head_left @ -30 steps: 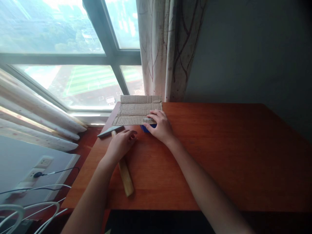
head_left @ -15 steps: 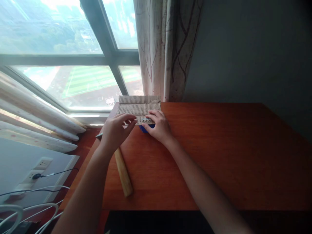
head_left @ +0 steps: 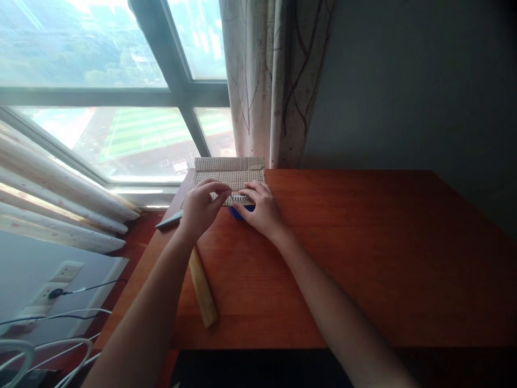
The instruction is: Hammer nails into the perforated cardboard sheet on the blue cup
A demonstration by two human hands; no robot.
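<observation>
A sheet of brown corrugated cardboard (head_left: 228,171) full of small holes lies at the far left end of the wooden table (head_left: 363,248). My left hand (head_left: 201,209) hovers over its near edge, thumb and fingertips pinched together; what they pinch is too small to name. My right hand (head_left: 258,209) rests curled on the same edge, over a row of small metal pieces (head_left: 241,199) and a blue object (head_left: 235,213) mostly hidden under it. A hammer with a wooden handle (head_left: 202,293) lies under my left forearm, its metal head (head_left: 169,220) at the table's left edge.
A window (head_left: 100,81) and patterned curtains (head_left: 274,81) stand behind the table's far left corner. A grey wall runs along the back. Below left are a wall socket (head_left: 50,291) with a black plug and white cables (head_left: 48,350).
My left hand lifted off the hammer handle and moved up and forward to the cardboard's near edge, closing into a pinch. My right hand stayed in place.
</observation>
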